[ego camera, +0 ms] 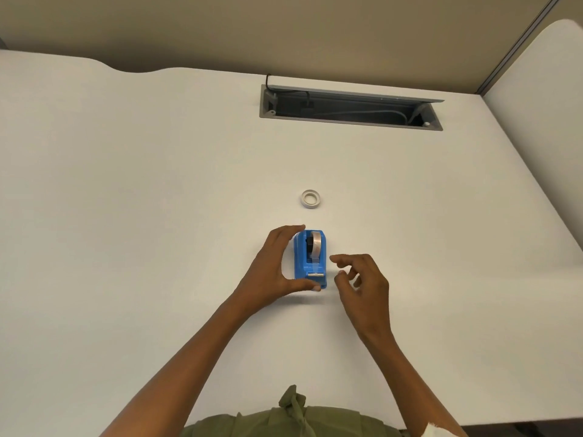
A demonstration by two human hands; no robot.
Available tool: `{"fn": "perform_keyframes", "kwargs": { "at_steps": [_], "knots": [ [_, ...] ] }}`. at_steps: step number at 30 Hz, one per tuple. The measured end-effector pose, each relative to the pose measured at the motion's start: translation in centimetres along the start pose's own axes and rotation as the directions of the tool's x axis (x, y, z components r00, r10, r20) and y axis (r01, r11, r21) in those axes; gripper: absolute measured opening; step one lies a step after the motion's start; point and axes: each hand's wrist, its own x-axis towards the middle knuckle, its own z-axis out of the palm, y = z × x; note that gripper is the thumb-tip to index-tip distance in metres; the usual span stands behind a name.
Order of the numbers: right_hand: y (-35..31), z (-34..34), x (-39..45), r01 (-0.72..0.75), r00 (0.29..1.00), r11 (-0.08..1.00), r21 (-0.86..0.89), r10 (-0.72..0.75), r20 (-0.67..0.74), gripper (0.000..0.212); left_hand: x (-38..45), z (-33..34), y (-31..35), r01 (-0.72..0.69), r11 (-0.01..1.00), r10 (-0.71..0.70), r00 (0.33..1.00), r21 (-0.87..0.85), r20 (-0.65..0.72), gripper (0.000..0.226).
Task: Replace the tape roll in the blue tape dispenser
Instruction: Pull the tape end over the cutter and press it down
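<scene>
Left hand (pixel 271 266) grasping small blue plastic tape dispenser (pixel 310 260); right hand (pixel 362 279) released, at 3 o'clock.
I brace it, then lift the loaded roll (pixel 316 244) straight up; spare white tape ring (pixel 310 199) at 12.

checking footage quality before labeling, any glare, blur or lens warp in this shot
Head view: soft even lighting, no glare on the white desk; only a faint shadow under the left hand by the blue tape dispenser. Wide-angle warp bends the desk's far edge and the cable tray. Right hand looks slightly soft; the spare tape roll is reasonably sharp.
</scene>
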Motion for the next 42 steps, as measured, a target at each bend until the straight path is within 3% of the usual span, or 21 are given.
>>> {"fn": "perform_keyframes", "kwargs": {
  "at_steps": [3, 5, 12, 16, 24, 32, 42],
  "knots": [
    [-0.1, 0.0, 0.9, -0.054, 0.995, 0.998, -0.013, 0.055, 0.084, 0.027, -0.7, 0.2, 0.4, -0.041, 0.999, 0.041, 0.990, 0.004, -0.135, 0.038],
    [-0.3, 0.0, 1.3, -0.046, 0.993, 0.999, -0.020, 0.048, 0.111, 0.031, -1.0, 0.1, 0.5, -0.071, 0.997, 0.069, 0.980, -0.001, -0.187, 0.022],
    [-0.4, 0.2, 2.0, 0.014, 0.996, 1.000, -0.028, -0.011, 0.090, 0.032, -0.1, -0.1, 0.3, -0.097, 0.989, 0.104, 0.993, 0.115, -0.056, 0.036],
    [-0.5, 0.0, 1.7, 0.067, 0.997, 0.998, -0.015, -0.066, 0.040, 0.031, 0.5, -0.1, 0.4, -0.044, 0.994, 0.050, 0.998, 0.101, -0.050, 0.042],
    [-1.0, -0.1, 2.0, 0.192, 0.979, 0.981, -0.014, -0.190, 0.077, 0.043, 0.9, -0.2, 0.6, -0.030, 0.995, 0.034, 0.998, 0.092, -0.048, 0.044],
    [-1.3, -0.1, 2.5, 0.201, 0.977, 0.978, -0.047, -0.197, 0.081, 0.012, 0.9, -0.2, 0.2, -0.053, 0.995, 0.059, 0.996, 0.087, -0.065, 0.052],
    [-1.5, -0.4, 2.1, 0.226, 0.970, 0.974, -0.015, -0.223, 0.096, 0.013, 1.0, 0.1, -0.2, -0.063, 0.992, 0.070, 0.996, 0.111, -0.061, 0.052]
  ]
}}
